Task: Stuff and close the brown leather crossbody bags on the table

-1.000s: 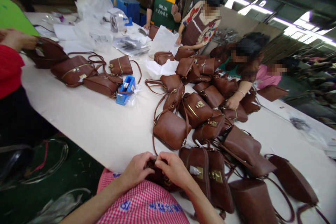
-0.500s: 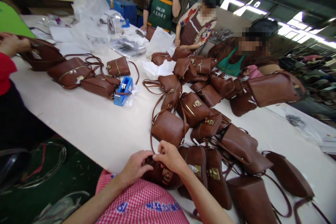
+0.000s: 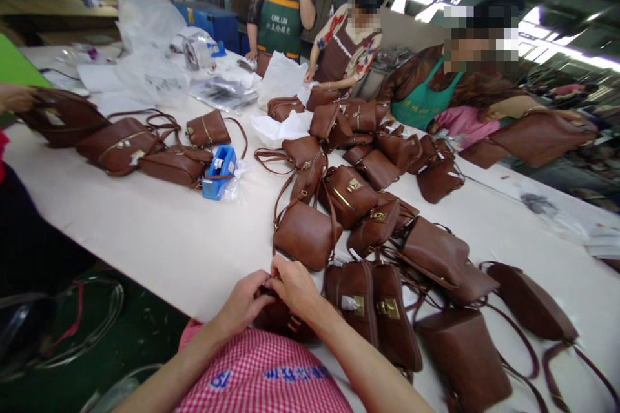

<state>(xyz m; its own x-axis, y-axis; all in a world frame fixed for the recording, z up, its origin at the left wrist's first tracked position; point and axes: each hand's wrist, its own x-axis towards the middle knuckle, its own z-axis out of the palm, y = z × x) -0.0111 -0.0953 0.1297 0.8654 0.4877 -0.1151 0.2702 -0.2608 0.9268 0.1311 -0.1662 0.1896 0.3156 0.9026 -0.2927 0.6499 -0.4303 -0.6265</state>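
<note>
At the table's near edge a brown leather handbag rests against my apron, partly covered by my hands and forearm. My left hand grips its left edge, thumb bent over the top. My right hand pinches at the same upper edge, fingertips touching those of my left hand. The small part between the fingertips is hidden. Just beyond lies another brown handbag with a thin strap. Two bags with gold clasps, one a zipped handbag, stand right of my right forearm.
Many brown bags cover the right and middle of the white table. A blue tape dispenser stands left of centre. Plastic wrapping is heaped at the back. Co-workers stand at the far side; one at right holds a large brown bag.
My view has shifted slightly. My hands stay at the handbag's upper edge, fingertips closer together. At right, the co-worker's large bag has moved away from the bags on the table, farther right.
</note>
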